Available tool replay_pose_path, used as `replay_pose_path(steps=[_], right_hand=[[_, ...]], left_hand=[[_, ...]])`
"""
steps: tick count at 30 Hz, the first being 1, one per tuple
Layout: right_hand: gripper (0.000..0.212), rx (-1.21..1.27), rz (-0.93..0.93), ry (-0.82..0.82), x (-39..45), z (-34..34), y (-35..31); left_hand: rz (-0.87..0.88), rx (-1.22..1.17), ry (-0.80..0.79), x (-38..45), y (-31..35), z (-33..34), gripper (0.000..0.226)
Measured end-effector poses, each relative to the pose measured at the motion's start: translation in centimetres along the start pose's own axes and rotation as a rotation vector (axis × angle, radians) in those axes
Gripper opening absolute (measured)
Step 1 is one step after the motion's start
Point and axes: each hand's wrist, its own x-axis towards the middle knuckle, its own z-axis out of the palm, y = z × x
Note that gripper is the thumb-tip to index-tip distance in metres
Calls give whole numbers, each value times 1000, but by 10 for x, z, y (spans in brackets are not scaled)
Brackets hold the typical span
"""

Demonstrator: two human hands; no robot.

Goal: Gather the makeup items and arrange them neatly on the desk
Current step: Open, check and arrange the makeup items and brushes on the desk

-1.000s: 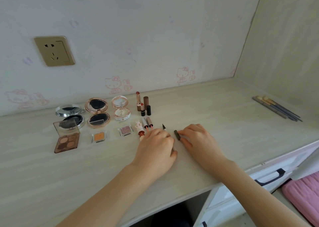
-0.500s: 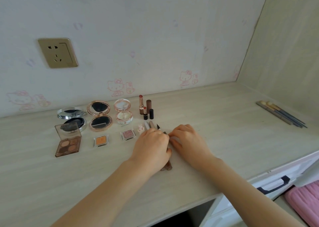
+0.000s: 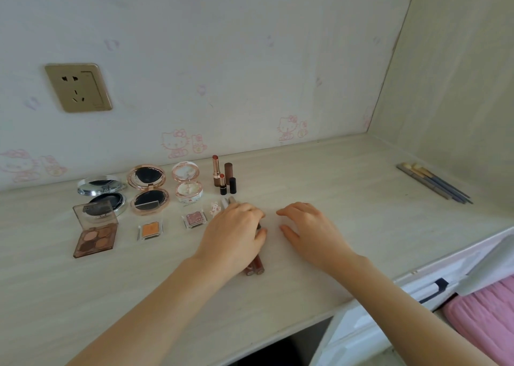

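Observation:
Makeup is lined up at the back left of the desk (image 3: 333, 193): a silver compact (image 3: 101, 196), a rose-gold compact (image 3: 148, 190), a pink compact (image 3: 187, 184), standing lipsticks (image 3: 224, 176), an eyeshadow palette (image 3: 96, 234), an orange pan (image 3: 150, 229) and a pink pan (image 3: 194, 218). My left hand (image 3: 236, 234) lies curled over two dark red lip gloss tubes (image 3: 254, 267); only their near ends and a few tips by my fingers show. To its right, my right hand (image 3: 308, 232) rests on the desk, fingers relaxed, holding nothing.
Several makeup brushes (image 3: 434, 182) lie by the right wall. A wall socket (image 3: 79, 87) sits above the compacts. Below the desk's right front edge are a drawer with a dark handle (image 3: 434, 290) and pink fabric (image 3: 484, 318).
My right hand has let go of the dark pen-like item and drawn away to the right. My left hand stays over the tubes, which now lie together beneath it.

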Motion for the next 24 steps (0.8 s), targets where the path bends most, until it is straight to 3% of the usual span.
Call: replay_pose_path(steps=[12,24], right_hand=[[35,-144,211,-16,-32,-72,91],[31,-275,395,40,-48,-123,212]], left_hand=[[203,-39,-165,82,64,39,37],[274,-159,-228,198,167,117,39]])
